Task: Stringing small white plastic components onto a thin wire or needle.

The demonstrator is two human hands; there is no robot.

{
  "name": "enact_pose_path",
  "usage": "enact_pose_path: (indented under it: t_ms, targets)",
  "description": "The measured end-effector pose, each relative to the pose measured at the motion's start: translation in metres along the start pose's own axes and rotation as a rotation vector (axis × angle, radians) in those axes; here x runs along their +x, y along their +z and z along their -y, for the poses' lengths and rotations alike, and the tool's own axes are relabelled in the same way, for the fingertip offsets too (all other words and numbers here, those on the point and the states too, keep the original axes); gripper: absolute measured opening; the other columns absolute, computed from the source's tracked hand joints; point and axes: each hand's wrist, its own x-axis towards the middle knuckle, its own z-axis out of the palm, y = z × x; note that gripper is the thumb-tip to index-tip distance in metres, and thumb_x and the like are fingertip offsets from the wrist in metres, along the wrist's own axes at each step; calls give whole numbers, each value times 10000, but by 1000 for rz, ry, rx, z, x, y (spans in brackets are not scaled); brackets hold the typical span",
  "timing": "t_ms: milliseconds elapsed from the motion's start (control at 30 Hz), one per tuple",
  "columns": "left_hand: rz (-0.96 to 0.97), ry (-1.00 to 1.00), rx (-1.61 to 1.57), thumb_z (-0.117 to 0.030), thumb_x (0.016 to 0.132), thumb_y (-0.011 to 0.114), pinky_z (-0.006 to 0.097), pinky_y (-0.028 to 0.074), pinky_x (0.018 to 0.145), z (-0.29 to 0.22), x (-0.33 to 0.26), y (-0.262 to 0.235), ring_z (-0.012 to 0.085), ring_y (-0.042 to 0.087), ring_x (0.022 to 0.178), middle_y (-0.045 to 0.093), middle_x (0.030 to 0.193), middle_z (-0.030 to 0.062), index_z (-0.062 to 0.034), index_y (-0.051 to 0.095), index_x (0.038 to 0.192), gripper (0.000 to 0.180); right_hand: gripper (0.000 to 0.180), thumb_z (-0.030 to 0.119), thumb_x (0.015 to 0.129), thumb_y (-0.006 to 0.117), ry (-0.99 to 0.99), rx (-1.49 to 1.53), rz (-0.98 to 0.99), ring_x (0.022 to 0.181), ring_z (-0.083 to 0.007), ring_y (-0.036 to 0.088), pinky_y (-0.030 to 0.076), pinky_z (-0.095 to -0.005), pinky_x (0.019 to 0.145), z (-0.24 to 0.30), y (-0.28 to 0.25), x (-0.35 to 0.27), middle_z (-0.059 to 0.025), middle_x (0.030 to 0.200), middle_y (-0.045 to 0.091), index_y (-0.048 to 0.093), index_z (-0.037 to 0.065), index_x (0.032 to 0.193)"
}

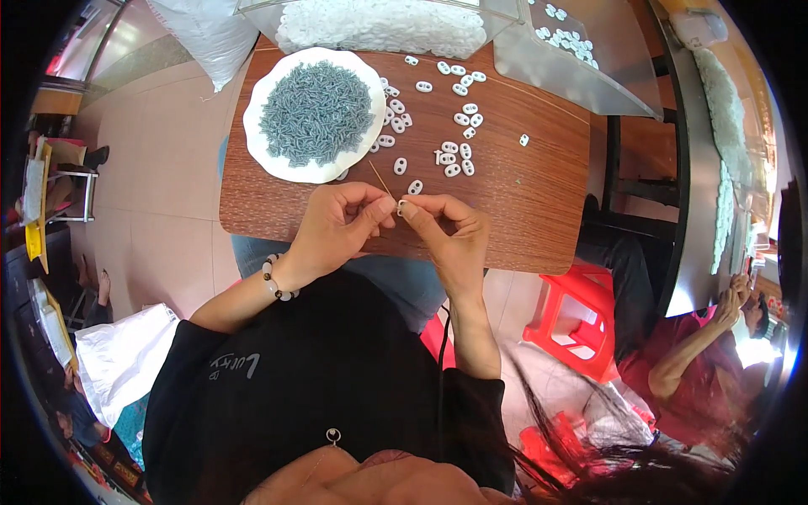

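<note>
Brown wood-grain table [522,202] carried a white plate [257,143] at far left, heaped with small grey pieces [316,112]. Loose white oval pieces [450,126] lay scattered right of the plate. Clear plastic bins [581,84] overlapped the far edge. Near right surface showed plain wood.

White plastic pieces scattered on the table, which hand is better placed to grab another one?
Probably the right hand: the loose white pieces lie just beyond it, while the left hand pinches a thin stick and sits nearer the plate of grey parts.
</note>
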Motion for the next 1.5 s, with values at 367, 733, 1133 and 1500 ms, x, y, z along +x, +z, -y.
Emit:
enact_pose_path:
  t_ms: [367, 733, 1133, 1500]
  targets:
    - [41, 46, -128, -240, 965, 531, 182, 428, 597, 6, 4, -5, 49, 529, 647, 666, 801, 46, 22, 667, 974, 295, 107, 35, 823, 688, -10, -1, -24, 736, -53, 586, 454, -189, 681, -6, -1, 2, -30, 814, 677, 695, -19, 916]
    - [58, -30, -225, -195, 914, 618, 165, 431, 559, 5, 5, -3, 42, 543, 616, 670, 782, 41, -1, 674, 959, 206, 114, 27, 820, 683, 29, 75, -5, 755, -83, 617, 481, -206, 712, -7, -2, 2, -61, 837, 687, 688, -25, 922]
    - [25, -7, -221, -197, 909, 626, 171, 416, 501, 10, 5, -1, 16, 500, 571, 643, 715, 11, 6, 676, 893, 209, 124, 36, 816, 688, 61, 52, 12, 746, -73, 607, 473, -200, 702, -5, -1, 2, -52, 825, 682, 689, -26, 924]
    - [-31, -43, -131, -187, 912, 622, 159, 406, 506, 5, 3, 3, 23, 518, 566, 657, 716, 24, 7, 676, 902, 201, 108, 48, 830, 683, 14, 15, -19, 687, -35, 566, 439, -176, 631, -9, 1, 3, -15, 780, 670, 702, -22, 911]
